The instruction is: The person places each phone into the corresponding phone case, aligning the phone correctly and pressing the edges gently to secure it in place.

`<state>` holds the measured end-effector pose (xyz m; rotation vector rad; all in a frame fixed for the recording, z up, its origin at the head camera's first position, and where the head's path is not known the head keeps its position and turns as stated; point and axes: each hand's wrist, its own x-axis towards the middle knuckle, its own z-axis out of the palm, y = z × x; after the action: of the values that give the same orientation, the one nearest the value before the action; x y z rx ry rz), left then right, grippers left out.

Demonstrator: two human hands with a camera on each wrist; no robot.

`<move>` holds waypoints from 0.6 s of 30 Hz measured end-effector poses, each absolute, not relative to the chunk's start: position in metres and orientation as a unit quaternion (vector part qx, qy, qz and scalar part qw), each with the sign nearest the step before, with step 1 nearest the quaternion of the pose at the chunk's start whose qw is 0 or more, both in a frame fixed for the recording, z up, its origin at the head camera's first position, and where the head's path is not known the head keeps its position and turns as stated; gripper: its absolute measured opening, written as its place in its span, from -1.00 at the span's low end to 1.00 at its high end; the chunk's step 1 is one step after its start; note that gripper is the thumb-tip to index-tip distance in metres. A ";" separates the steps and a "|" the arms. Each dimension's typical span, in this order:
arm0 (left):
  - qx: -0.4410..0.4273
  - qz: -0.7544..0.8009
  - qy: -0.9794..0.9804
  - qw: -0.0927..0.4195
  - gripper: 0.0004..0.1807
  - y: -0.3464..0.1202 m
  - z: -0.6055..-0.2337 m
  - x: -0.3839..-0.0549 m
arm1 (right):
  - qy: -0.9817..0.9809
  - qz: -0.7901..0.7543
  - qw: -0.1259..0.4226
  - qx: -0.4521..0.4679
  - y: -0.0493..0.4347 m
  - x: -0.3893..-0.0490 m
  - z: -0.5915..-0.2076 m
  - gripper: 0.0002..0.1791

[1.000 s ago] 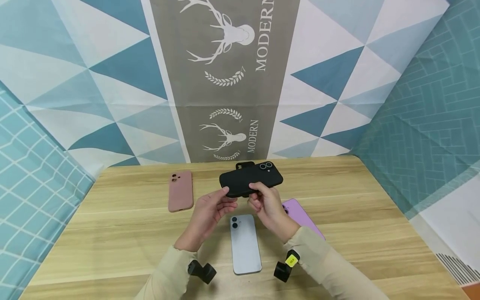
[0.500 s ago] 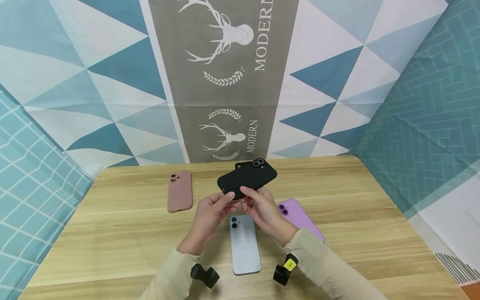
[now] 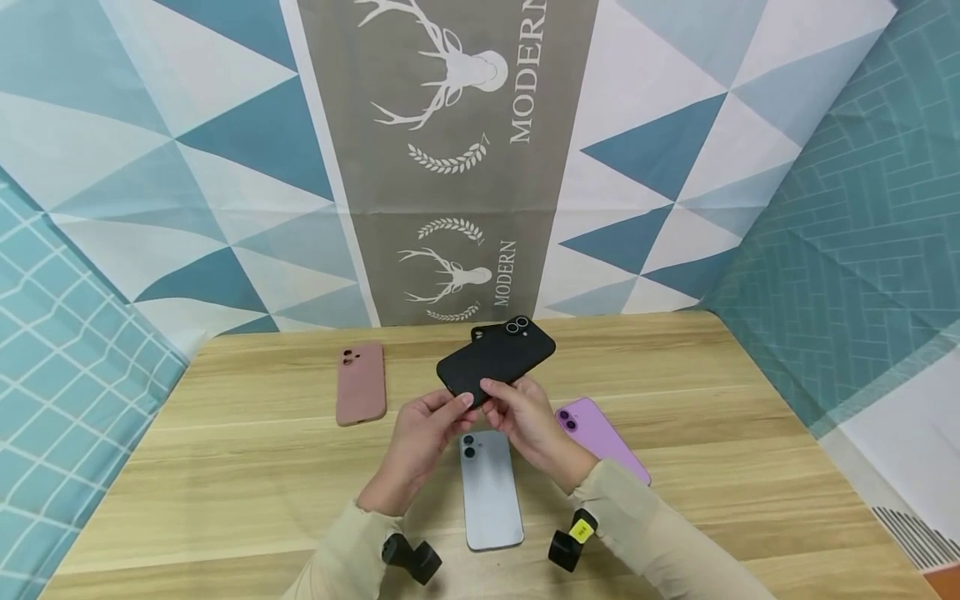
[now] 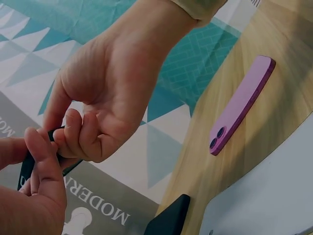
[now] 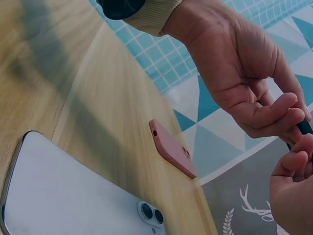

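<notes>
Both hands hold a black phone (image 3: 495, 360) above the back of the table, its two-lens camera end pointing up and to the right. My left hand (image 3: 422, 437) pinches the phone's lower corner, thumb on its back. Beside it my right hand (image 3: 534, 429) grips the lower edge, thumb also on the back. In both wrist views curled fingers meet around the phone's end and hide most of it. Partly covered behind the phone is a black phone case (image 3: 477, 332). Below the hands a pale blue phone (image 3: 492, 496) lies camera side up.
A pink phone case (image 3: 361, 383) lies on the wooden table (image 3: 247, 467) at the back left. To the right, a purple phone (image 3: 603, 437) lies slanted, close to the right forearm. Patterned cloth (image 3: 450, 183) hangs behind the table's far edge.
Over the last second the black phone has turned to a steeper slant and shifted slightly left. Both hands have drawn together under its lower end, uncovering the purple phone's camera end.
</notes>
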<state>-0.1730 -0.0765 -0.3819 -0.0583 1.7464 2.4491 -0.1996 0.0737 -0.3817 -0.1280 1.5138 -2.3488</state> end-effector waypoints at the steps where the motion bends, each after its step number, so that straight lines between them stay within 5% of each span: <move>1: -0.026 0.812 0.579 0.072 -0.86 -0.076 -0.382 -0.173 | 0.531 -0.829 0.172 -0.045 0.074 -0.200 -0.382 -0.76; 18: -0.011 0.809 0.574 0.126 -0.80 -0.088 -0.383 -0.177 | 0.510 -0.844 0.162 -0.036 0.077 -0.200 -0.384 -0.81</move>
<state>-0.1773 -0.0882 -0.3834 -0.0312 1.6717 2.3548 -0.2001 0.0767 -0.3841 -0.1013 1.4568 -2.4091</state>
